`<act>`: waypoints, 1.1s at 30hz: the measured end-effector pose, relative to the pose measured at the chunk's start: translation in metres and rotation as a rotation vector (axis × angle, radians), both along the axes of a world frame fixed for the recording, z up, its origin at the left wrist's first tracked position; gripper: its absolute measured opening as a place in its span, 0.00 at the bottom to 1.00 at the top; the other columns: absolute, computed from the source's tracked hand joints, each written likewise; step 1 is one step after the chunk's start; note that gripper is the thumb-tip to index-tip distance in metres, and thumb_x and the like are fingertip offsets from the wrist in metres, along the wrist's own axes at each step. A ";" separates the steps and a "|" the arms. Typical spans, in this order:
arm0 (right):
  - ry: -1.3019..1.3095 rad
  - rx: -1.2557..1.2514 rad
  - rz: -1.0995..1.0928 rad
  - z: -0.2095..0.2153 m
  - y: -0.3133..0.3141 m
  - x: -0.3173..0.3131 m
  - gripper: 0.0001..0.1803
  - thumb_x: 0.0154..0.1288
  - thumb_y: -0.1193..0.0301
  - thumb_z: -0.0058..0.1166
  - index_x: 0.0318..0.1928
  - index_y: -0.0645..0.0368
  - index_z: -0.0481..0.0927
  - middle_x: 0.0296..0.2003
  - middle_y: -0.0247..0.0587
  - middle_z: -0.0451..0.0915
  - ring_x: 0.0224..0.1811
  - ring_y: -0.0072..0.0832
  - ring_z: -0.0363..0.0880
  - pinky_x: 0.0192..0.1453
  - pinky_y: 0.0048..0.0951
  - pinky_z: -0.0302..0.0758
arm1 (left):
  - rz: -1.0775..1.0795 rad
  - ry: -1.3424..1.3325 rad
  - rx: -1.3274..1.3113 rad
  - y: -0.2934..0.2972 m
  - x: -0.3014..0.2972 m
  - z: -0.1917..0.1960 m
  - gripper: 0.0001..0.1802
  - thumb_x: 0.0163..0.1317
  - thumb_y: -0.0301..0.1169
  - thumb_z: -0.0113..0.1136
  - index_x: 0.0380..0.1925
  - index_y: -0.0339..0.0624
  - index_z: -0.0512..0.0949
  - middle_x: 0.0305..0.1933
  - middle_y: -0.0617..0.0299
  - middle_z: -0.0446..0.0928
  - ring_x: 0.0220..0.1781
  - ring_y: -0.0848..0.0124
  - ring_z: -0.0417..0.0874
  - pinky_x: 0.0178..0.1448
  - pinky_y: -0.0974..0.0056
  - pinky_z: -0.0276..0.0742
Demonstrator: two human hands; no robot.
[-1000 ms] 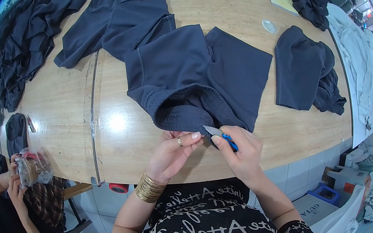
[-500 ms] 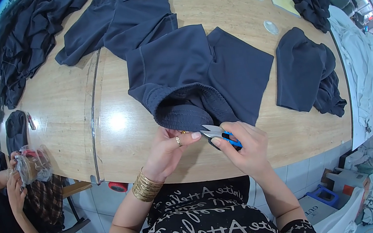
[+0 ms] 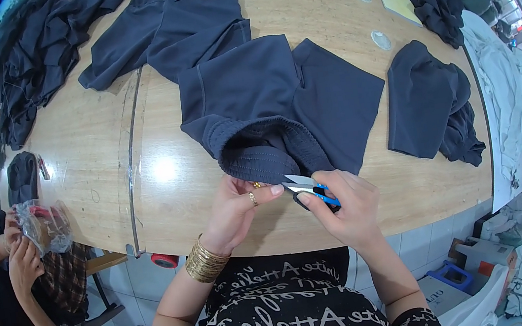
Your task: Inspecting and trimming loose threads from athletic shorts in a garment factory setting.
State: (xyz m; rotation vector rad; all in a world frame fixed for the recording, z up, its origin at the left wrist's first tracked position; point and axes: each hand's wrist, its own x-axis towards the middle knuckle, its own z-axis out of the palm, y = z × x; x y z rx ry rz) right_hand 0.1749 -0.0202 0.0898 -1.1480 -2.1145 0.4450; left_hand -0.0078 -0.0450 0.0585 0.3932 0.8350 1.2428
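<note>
Dark navy shorts (image 3: 240,89) lie on the table in front of me, their stitched elastic waistband gaping towards me. My left hand (image 3: 231,214) pinches the near edge of that waistband between thumb and fingers. Held in my right hand (image 3: 350,207) are small thread snips (image 3: 328,197) with blue handles. Their two pointed blades are parted and lie against the waistband edge, just right of my left thumb. Any thread between the blades is too fine to make out.
Beyond lies another pair of dark shorts (image 3: 188,23), and a dark garment heap (image 3: 52,52) fills the far left. A folded dark garment (image 3: 425,100) is at right, near pale cloth (image 3: 505,95). At left, a co-worker's hands (image 3: 20,253) hold a clear plastic bag (image 3: 46,226).
My hands and the snips have barely shifted; the blades stay parted at the waistband. The co-worker's hands have moved slightly on the plastic bag.
</note>
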 end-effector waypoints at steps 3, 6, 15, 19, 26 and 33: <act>-0.004 0.013 0.013 -0.004 0.001 0.001 0.10 0.50 0.67 0.65 0.28 0.57 0.77 0.17 0.33 0.73 0.16 0.25 0.70 0.20 0.25 0.63 | -0.004 -0.001 -0.036 -0.002 -0.001 -0.004 0.16 0.50 0.16 0.63 0.39 0.33 0.73 0.38 0.57 0.79 0.44 0.72 0.81 0.53 0.67 0.73; 0.008 0.018 0.001 -0.005 0.002 0.001 0.11 0.49 0.67 0.65 0.27 0.57 0.78 0.18 0.33 0.74 0.16 0.25 0.70 0.20 0.25 0.63 | 0.007 -0.009 -0.025 -0.001 0.001 0.001 0.16 0.50 0.16 0.63 0.39 0.34 0.73 0.38 0.57 0.79 0.44 0.72 0.81 0.53 0.67 0.73; 0.031 -0.029 0.014 -0.004 0.002 0.001 0.11 0.49 0.66 0.66 0.27 0.57 0.78 0.18 0.33 0.74 0.16 0.26 0.71 0.21 0.25 0.64 | -0.024 -0.036 -0.029 -0.002 -0.002 0.000 0.16 0.50 0.16 0.62 0.41 0.35 0.73 0.40 0.58 0.79 0.45 0.72 0.80 0.54 0.67 0.72; 0.018 -0.019 0.039 -0.009 0.003 0.002 0.11 0.50 0.66 0.66 0.27 0.57 0.78 0.18 0.33 0.75 0.17 0.26 0.71 0.21 0.25 0.64 | -0.031 -0.076 -0.051 -0.002 -0.002 -0.003 0.16 0.51 0.16 0.62 0.41 0.35 0.73 0.40 0.58 0.79 0.45 0.72 0.80 0.54 0.67 0.72; 0.044 -0.037 0.053 -0.009 0.003 0.002 0.11 0.50 0.67 0.65 0.28 0.58 0.78 0.18 0.34 0.74 0.17 0.27 0.71 0.22 0.25 0.64 | -0.077 -0.131 -0.054 -0.003 -0.004 -0.006 0.15 0.53 0.19 0.61 0.42 0.34 0.74 0.41 0.58 0.79 0.45 0.71 0.80 0.56 0.65 0.72; 0.093 -0.109 0.025 -0.009 -0.001 0.001 0.09 0.50 0.69 0.64 0.28 0.58 0.78 0.18 0.35 0.74 0.17 0.27 0.72 0.22 0.26 0.65 | -0.080 -0.178 -0.036 -0.003 -0.004 -0.007 0.14 0.54 0.18 0.59 0.42 0.33 0.74 0.41 0.57 0.78 0.46 0.70 0.80 0.57 0.62 0.72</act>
